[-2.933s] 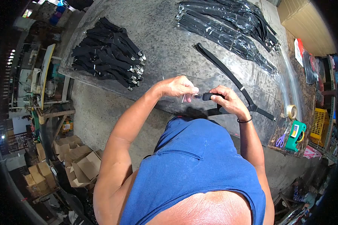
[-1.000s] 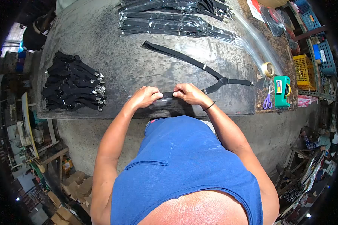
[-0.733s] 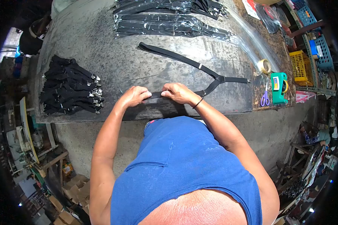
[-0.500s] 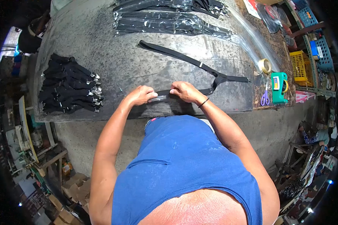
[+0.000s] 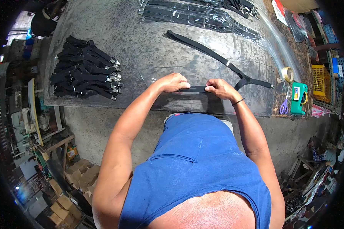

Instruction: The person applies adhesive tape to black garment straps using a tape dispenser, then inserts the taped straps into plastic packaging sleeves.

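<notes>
Between my two hands a length of black strap [image 5: 197, 89] is stretched above the grey table's near part. My left hand [image 5: 174, 83] pinches it at its left end, fingers closed. My right hand [image 5: 220, 89] grips the strap farther right, beside the Y-shaped joint. From that joint the black suspenders [image 5: 206, 49] run to the upper left and to a short end at the right. Both hands keep the strap close to the table's front edge.
At the left lies a pile of black straps with metal clips [image 5: 86, 68]. Plastic-wrapped straps [image 5: 195, 18] lie at the back. On the right are a tape roll [image 5: 287, 74], purple scissors [image 5: 283, 107] and a green tape dispenser [image 5: 298, 99]. Beyond stands a yellow crate [image 5: 320, 82].
The view has shifted, so the table's things appear farther right and mostly higher. Both hands still hold the strap, with my left hand now a little farther from the table's front edge.
</notes>
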### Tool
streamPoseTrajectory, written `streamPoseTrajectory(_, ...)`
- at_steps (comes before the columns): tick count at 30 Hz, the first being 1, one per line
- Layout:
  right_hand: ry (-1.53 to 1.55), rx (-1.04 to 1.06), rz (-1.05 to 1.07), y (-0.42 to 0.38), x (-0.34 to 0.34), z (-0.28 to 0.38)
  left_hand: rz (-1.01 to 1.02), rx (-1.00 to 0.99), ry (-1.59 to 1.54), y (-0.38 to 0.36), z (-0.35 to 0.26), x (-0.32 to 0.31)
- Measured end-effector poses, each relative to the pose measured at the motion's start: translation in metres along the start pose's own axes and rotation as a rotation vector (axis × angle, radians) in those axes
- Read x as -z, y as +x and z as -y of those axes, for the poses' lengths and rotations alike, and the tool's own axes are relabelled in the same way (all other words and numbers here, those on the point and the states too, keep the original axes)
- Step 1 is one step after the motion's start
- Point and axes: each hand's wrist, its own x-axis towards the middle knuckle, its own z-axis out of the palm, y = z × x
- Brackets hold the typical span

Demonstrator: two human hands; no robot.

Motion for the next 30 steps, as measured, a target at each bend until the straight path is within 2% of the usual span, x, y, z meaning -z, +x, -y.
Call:
streamPoseTrajectory(1, -0.012, -0.042, -0.021, -0.001, 0.002, -0.002, -0.002, -0.001, 0.000, 0.005, 0.002, -0.002)
streamPoseTrajectory(3, -0.023, -0.072, -0.035, 0.004, 0.001, 0.000, -0.044, -0.152, 0.070, 0.017, 0.001, -0.007)
streamPoseTrajectory(7, -0.021, -0.057, -0.056, 0.008, -0.012, 0.007, 0.043, -0.034, -0.007, 0.038, -0.016, -0.016)
streamPoseTrajectory(9, 0.060, -0.090, -0.178, 0.001, -0.015, 0.010, 0.022, -0.055, -0.024, 0.044, -0.010, -0.023)
streamPoseTrajectory(10, 0.123, -0.036, -0.292, -0.002, -0.019, 0.000, -0.005, -0.072, -0.036, 0.048, -0.007, -0.025)
streamPoseTrajectory(11, 0.121, -0.042, -0.292, -0.005, -0.021, -0.003, -0.003, -0.075, -0.040, 0.049, -0.007, -0.026)
streamPoseTrajectory(13, -0.321, 0.065, -0.678, -0.010, -0.025, -0.006, 0.012, -0.074, -0.041, 0.049, -0.007, -0.025)
streamPoseTrajectory(14, -0.330, 0.018, -0.700, -0.015, -0.025, 0.004, 0.014, -0.074, -0.042, 0.048, -0.007, -0.025)
streamPoseTrajectory(15, -0.329, 0.015, -0.701, -0.018, -0.026, 0.013, 0.009, -0.085, -0.030, 0.048, -0.007, -0.024)
streamPoseTrajectory(17, -0.094, -0.192, -0.507, -0.021, -0.028, 0.025, 0.002, -0.095, -0.015, 0.049, -0.005, -0.024)
streamPoseTrajectory(19, -0.008, -0.162, -0.508, -0.016, -0.038, 0.009, -0.060, -0.217, 0.040, 0.051, -0.001, -0.025)
streamPoseTrajectory(20, 0.142, -0.188, -0.465, -0.012, -0.041, 0.005, -0.061, -0.266, 0.054, 0.053, 0.002, -0.025)
streamPoseTrajectory(21, 0.294, -0.210, -0.412, -0.007, -0.044, 0.002, -0.069, -0.276, 0.104, 0.051, -0.002, -0.023)
streamPoseTrajectory(23, 0.362, -0.215, -0.350, -0.003, -0.040, 0.000, -0.083, -0.271, 0.118, 0.053, 0.000, -0.025)
streamPoseTrajectory(26, 0.403, -0.239, -0.317, 0.000, -0.042, -0.001, -0.071, -0.235, 0.088, 0.046, -0.007, -0.016)
streamPoseTrajectory(28, 0.572, -0.162, -0.414, 0.002, -0.046, -0.005, -0.016, -0.149, 0.061, 0.044, -0.011, -0.012)
streamPoseTrajectory(30, 0.646, -0.218, -0.379, 0.001, -0.045, 0.008, -0.049, -0.214, 0.074, 0.045, -0.006, -0.013)
